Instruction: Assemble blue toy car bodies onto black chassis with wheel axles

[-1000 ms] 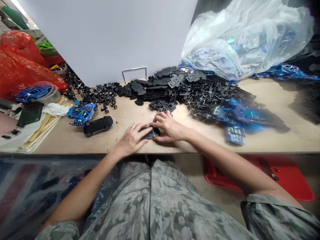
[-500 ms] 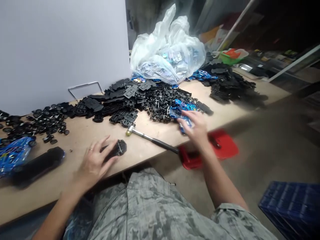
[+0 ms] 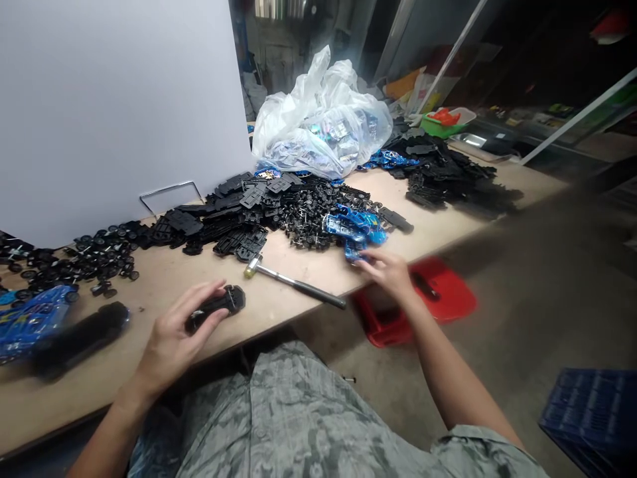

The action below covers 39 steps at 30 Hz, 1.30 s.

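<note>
A long wooden counter (image 3: 448, 226) is running across the view, with a white panel (image 3: 114, 113) standing on it at 10 o'clock and a bulging clear plastic bag (image 3: 318, 126) of blue-and-silver pieces sitting at 12 o'clock. Heaps of black plastic car parts (image 3: 233, 226) are spreading along the back of the counter, with loose black toy wheels (image 3: 94, 255) toward 9 o'clock. A red plastic crate (image 3: 438, 292) is lying on the floor at 4 o'clock, beyond the counter's edge, and a dark blue crate (image 3: 592, 418) is sitting further out at 5 o'clock. A hammer (image 3: 293, 282) is lying on the counter near its front edge, its pale head toward 9 o'clock. Compared with the earlier frame, the left hand (image 3: 172, 338) has closed and is now lifting a black toy car (image 3: 216, 307) off the counter, fingers wrapped over it. The car sits at 8 o'clock, its long axis pointing toward 2 o'clock. The right hand (image 3: 385, 273) has dropped to the near edge of a cluster of blue car pieces (image 3: 354, 226), fingers half curled against them; whether it has hold of one, I cannot tell.
</note>
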{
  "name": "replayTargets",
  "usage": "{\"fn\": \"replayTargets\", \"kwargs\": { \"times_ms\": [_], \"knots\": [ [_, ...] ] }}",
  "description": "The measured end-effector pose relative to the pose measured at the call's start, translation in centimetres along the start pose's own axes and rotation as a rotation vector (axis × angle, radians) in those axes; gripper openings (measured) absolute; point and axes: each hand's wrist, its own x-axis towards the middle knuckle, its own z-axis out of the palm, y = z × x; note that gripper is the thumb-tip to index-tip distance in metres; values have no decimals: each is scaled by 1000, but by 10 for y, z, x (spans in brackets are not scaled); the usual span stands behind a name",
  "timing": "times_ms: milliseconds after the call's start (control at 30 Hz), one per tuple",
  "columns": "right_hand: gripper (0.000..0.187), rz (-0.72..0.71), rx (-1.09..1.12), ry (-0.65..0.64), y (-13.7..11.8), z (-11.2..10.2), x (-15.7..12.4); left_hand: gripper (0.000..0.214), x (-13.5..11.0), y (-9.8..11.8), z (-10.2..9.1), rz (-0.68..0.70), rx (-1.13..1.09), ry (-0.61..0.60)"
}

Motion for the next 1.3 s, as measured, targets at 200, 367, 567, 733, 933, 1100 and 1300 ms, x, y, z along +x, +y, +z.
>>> {"fn": "replayTargets", "kwargs": {
  "times_ms": [200,367,567,733,933,1100,1300],
  "knots": [
    [43,-83,148,-112,-27,-26,45,42,25,15,29,-63,-215,-77],
    [33,-471,-24,-360,-92,-9,79,78,83,38,72,414,13,-144],
    [29,-701,-31,-234,-147,29,87,29,129,34,100,221,-161,-152],
    [49,-626,160,59,-149,59,77,24,117,11,73,-170,-583,55],
    [62,-727,247,-105,-188,93,62,42,69,-2,15,-507,-931,172],
    [47,-797,372,-242,-227,117,57,66,15,-17,-22,-492,-836,220],
    [45,-800,449,-448,-232,148,41,108,-39,-60,-28,-288,-216,138]
  ]
}}
